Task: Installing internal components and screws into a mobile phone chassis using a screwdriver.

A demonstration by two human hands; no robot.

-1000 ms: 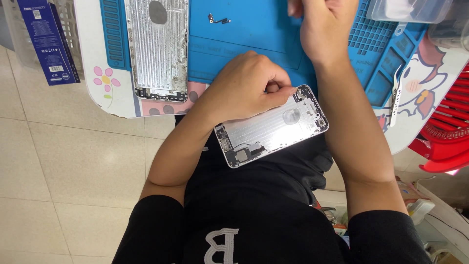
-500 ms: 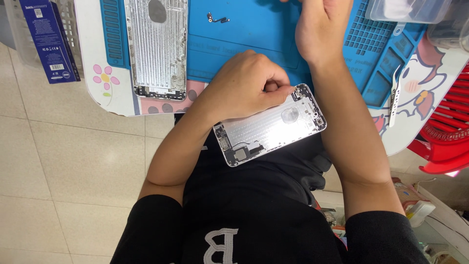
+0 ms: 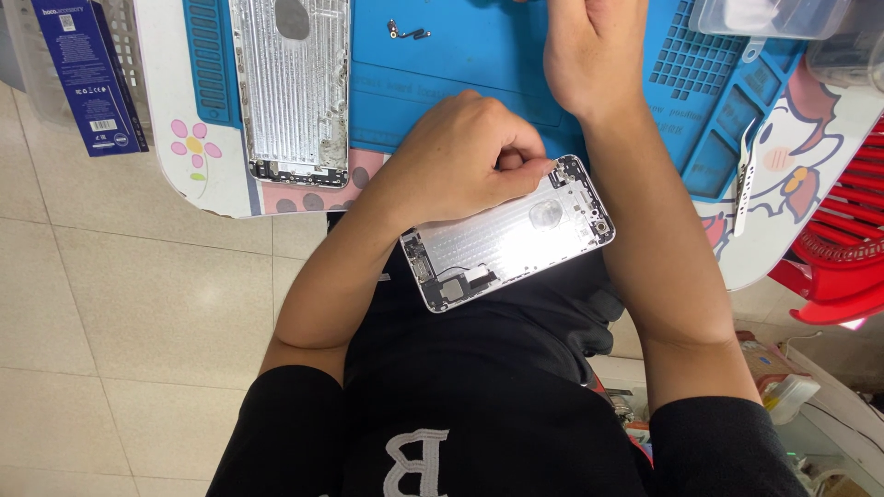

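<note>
at twelve o'clock, a blue work mat (image 3: 479,74) spread on a white table (image 3: 170,175) with flower print. on the mat's left part, at eleven o'clock, a second silver phone shell (image 3: 290,92) lying inside up. near the top, a small dark loose part (image 3: 405,31). at ten o'clock, a dark blue carton (image 3: 87,74). at two o'clock, white tweezers (image 3: 744,179) and a clear plastic box (image 3: 769,14). at three o'clock, a red stool (image 3: 843,258). pale floor tiles (image 3: 129,331) at eight o'clock.

L hand (image 3: 465,156) grips phone housing (image 3: 511,235) over lap.
</note>
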